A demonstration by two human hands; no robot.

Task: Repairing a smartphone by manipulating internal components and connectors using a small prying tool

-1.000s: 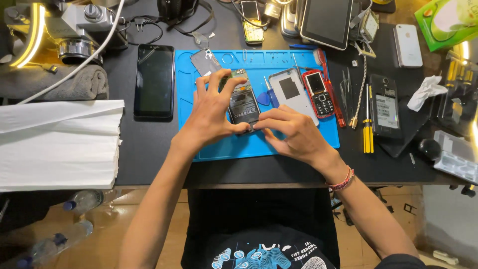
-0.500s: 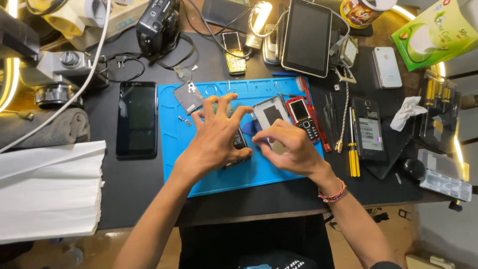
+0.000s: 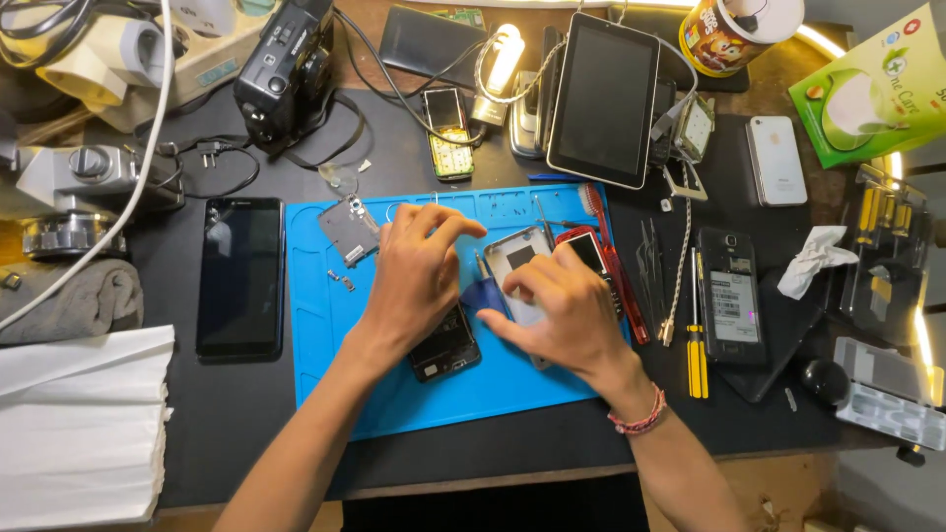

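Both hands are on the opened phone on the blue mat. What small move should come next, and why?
Probably press the left hand down to steady the phone before working further. The phone lies half hidden under that hand, and the right hand pinches something small at its edge beside a silver back cover; what it holds I cannot tell. A loose phone could slip on the mat.

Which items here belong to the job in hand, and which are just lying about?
In use: left hand, right hand, opened phone, silver back cover, blue mat.
Lying about: black smartphone, tablet, white phone, yellow screwdriver, camera.
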